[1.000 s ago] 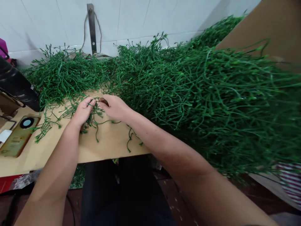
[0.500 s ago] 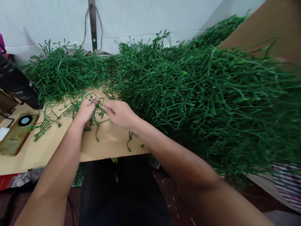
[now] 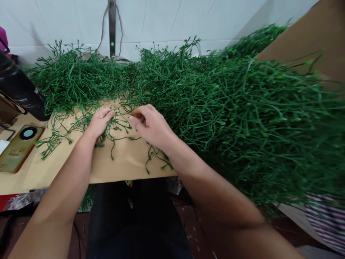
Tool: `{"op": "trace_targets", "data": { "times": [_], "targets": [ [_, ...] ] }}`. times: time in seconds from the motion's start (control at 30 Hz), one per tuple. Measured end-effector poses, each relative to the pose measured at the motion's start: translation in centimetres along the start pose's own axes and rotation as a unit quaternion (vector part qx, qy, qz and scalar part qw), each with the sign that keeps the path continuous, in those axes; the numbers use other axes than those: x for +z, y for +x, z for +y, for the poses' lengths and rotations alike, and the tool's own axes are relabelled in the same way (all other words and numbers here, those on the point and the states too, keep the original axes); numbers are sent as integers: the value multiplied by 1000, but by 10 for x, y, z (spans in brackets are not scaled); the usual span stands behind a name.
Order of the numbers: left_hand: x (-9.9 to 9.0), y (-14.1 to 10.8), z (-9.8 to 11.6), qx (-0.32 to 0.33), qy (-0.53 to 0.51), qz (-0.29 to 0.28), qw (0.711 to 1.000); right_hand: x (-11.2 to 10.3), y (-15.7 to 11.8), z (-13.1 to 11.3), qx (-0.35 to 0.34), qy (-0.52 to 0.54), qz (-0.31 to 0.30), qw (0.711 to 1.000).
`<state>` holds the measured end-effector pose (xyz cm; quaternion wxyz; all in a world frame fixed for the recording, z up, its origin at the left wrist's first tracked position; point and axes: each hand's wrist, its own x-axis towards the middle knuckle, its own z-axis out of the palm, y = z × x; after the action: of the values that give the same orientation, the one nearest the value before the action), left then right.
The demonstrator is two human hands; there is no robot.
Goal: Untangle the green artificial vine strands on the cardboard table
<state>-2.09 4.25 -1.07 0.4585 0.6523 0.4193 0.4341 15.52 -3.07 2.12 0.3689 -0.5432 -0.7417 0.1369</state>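
My left hand (image 3: 100,122) is closed on thin green plastic stems, thumb pressed against the fingers, low over the cardboard surface (image 3: 124,165). To its right, my right hand (image 3: 151,124) is curled with thumb and index finger apart at the stem tips; nothing can be made out between them. Loose green stems (image 3: 52,144) lie on the cardboard left of my left hand, and a few more (image 3: 156,156) lie below my right wrist. A large heap of green stems (image 3: 229,104) fills the right side, beside my right forearm.
Another green heap (image 3: 78,79) runs along the tiled wall. At the left are a black bottle (image 3: 21,90) and a phone (image 3: 20,149). A cardboard sheet (image 3: 304,39) leans at the upper right. Striped cloth (image 3: 326,219) shows at the lower right.
My right hand has moved right, away from my left hand, and its fingers have parted. My left hand stays near the same place. The camera view has shifted slightly.
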Motion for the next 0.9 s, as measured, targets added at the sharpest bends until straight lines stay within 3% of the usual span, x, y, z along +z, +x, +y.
{"op": "trace_targets", "data": {
  "times": [0.1,0.2,0.4,0.57,0.9],
  "targets": [
    [-4,-3,-3,8,-6,-36,999,-1,13,6,-30,23,28,999],
    [-3,-2,-7,28,16,-46,998,8,27,5,-40,40,17,998],
    [-1,1,-12,65,51,-54,995,35,46,5,101,96,-94,986],
    [-1,5,-17,65,53,-56,995,34,44,8,57,112,-88,988],
    [-2,6,-13,24,139,-7,990,27,23,-2,59,39,-64,995]
  ]
}}
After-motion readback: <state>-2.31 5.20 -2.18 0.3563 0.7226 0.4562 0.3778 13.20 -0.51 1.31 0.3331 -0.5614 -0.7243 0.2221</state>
